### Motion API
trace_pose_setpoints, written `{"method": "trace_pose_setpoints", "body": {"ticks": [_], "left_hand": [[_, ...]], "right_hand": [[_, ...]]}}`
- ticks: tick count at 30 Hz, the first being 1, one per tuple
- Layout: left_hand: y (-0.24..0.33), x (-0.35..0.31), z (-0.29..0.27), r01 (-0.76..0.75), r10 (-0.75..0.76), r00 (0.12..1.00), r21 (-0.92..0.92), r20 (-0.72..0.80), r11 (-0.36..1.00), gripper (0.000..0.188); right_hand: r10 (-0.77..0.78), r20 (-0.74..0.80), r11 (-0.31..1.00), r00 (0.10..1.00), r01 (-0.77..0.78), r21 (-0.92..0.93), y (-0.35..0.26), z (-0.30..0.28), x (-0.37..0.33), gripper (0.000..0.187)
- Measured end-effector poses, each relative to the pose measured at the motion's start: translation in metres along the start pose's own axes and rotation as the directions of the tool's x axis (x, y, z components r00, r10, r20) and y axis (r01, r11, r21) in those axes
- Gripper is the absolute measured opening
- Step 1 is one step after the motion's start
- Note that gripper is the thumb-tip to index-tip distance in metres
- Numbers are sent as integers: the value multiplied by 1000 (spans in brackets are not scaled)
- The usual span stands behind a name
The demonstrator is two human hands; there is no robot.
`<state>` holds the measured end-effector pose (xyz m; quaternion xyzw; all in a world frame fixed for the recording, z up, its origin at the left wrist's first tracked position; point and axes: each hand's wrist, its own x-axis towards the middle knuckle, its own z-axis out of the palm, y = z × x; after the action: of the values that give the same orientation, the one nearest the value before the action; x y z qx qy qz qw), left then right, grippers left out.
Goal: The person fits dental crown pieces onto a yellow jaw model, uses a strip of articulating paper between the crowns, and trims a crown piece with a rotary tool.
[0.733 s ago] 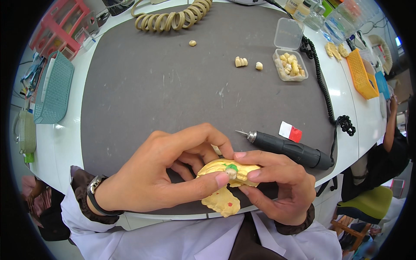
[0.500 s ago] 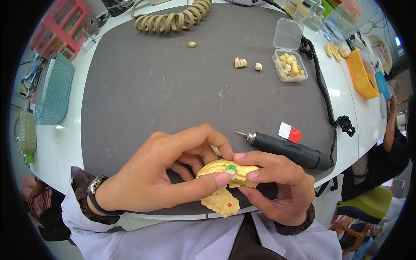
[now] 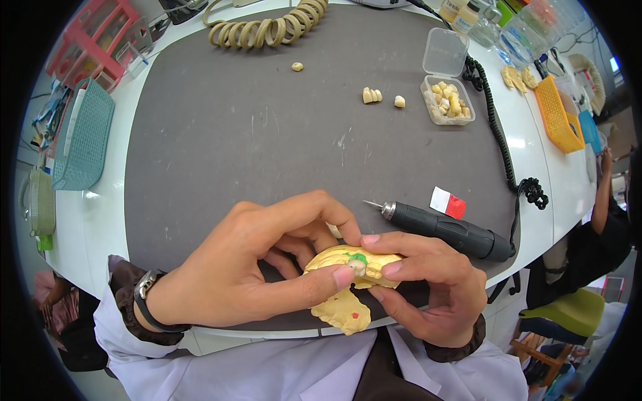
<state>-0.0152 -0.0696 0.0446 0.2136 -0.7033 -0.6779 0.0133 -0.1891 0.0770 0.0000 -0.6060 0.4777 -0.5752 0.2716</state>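
Note:
Between my two hands is a yellow plaster dental model, held above the near edge of the grey mat. A green patch marks its top, with a whitish artificial tooth seated just below. My left hand grips the model from the left, its thumb tip against that tooth and its index finger curled over the far side. My right hand pinches the right end between thumb and fingers. Beyond the right hand lies a black handpiece with a pointed metal bur.
A grey mat covers the white table. Loose artificial teeth lie near an open clear box of more teeth. A beige coiled hose rests at the far edge. Baskets stand either side; a red-white scrap lies by the handpiece.

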Motion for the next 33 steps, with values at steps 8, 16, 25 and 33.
{"method": "trace_pose_setpoints", "body": {"ticks": [8, 16, 25, 33], "left_hand": [[3, 2, 1, 10, -11, 1000, 12, 5, 1000, 28], [3, 2, 1, 18, -18, 1000, 16, 5, 1000, 28], [2, 3, 3, 16, -16, 1000, 20, 0, 1000, 29], [2, 2, 3, -4, 4, 1000, 37, -1, 999, 28]], "right_hand": [[-4, -4, 1000, 1000, 4, -1, 0, -2, 0, 37], [3, 7, 1000, 1000, -3, -3, 0, -3, 0, 38], [-8, 0, 1000, 1000, 8, -22, 0, -4, 0, 37], [-9, -7, 999, 1000, 8, -42, 0, -3, 0, 36]]}}
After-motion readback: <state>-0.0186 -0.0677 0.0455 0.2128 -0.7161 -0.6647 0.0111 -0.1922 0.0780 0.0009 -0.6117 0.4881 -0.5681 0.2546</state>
